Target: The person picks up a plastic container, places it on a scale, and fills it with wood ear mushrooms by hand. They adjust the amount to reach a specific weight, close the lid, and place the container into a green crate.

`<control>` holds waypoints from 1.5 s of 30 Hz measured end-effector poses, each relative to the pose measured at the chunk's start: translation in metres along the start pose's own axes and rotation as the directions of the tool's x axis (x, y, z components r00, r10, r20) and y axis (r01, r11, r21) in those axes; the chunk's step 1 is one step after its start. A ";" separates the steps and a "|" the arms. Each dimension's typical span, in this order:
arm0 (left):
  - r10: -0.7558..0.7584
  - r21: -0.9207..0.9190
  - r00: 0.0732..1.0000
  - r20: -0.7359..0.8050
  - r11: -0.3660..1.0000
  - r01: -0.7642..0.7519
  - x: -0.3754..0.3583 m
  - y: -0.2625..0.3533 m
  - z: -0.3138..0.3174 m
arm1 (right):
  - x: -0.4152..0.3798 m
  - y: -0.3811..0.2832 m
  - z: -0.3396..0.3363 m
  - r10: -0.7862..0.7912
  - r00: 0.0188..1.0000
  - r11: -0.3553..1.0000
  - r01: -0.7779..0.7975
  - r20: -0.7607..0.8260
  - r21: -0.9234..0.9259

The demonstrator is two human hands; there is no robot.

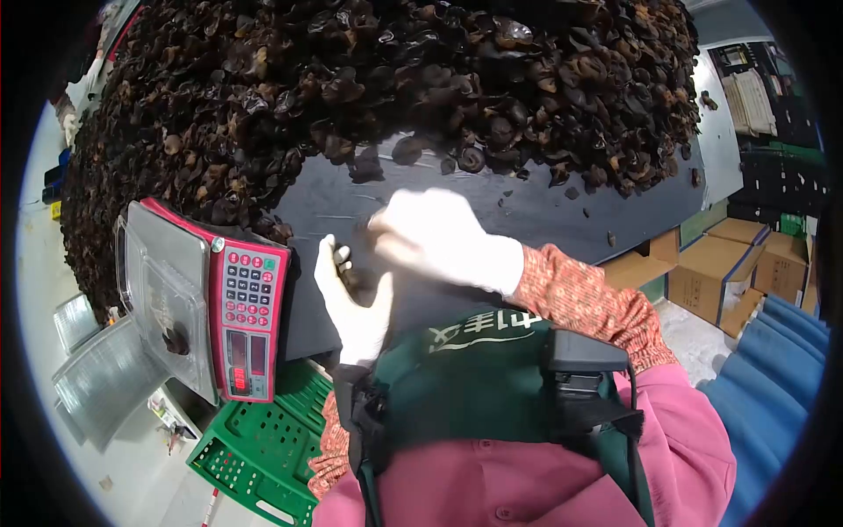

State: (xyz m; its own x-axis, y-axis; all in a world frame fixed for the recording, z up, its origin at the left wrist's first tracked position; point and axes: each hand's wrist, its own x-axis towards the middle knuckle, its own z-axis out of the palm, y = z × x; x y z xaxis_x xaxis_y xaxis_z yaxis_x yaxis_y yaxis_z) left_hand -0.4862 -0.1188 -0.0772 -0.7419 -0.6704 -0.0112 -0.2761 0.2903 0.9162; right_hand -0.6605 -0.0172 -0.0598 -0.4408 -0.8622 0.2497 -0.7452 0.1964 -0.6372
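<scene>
My left hand (356, 307), in a white glove, is curled palm up around a few dark wood ear mushrooms (353, 279) over the dark tabletop (329, 198). Just to its right is my right hand (439, 233), also gloved and smeared by motion. Its fingers are bent inward, with a brown blurred piece at the fingertips that looks like a wood ear mushroom (373, 233). A large heap of wood ear mushrooms (351, 88) spreads across the table beyond both hands.
At left stands a pink digital scale (250, 307) bearing a clear plastic tray (171, 294) with a dark piece inside. Clear plastic containers (110, 378) are stacked beyond it. A green crate (263, 439) sits below. Cardboard boxes (716, 268) and blue corrugated material (781, 360) are at right.
</scene>
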 end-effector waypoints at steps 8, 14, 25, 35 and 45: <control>0.359 0.414 0.930 0.083 0.836 -0.360 0.004 -0.012 0.002 | 0.046 0.030 0.014 -0.019 0.994 0.955 -0.013 -0.107 -0.297; 0.398 0.343 0.918 0.013 0.860 -0.377 0.001 -0.021 -0.002 | 0.008 0.008 0.001 -0.016 0.992 0.985 -0.006 -0.124 -0.175; 0.368 0.406 0.930 0.014 0.848 -0.341 0.002 -0.025 0.002 | -0.100 -0.008 -0.141 0.292 0.956 0.793 -0.245 -0.005 -0.558; 0.393 0.334 0.920 -0.002 0.867 -0.370 -0.002 -0.014 -0.001 | 0.030 0.042 -0.005 0.051 0.998 0.928 -0.057 -0.025 -0.368; 0.434 0.476 0.894 0.115 0.766 -0.432 0.004 -0.014 -0.001 | -0.006 0.002 0.046 -0.135 0.969 0.988 0.116 -0.209 -0.101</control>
State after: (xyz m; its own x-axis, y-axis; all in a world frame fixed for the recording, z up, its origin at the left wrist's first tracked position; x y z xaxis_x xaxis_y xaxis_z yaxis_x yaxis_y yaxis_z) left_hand -0.4843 -0.1261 -0.0896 -0.8529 -0.3951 0.3413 -0.1814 0.8373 0.5158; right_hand -0.6359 -0.0334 -0.0960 -0.4307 -0.7642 0.4801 -0.8381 0.1413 -0.5269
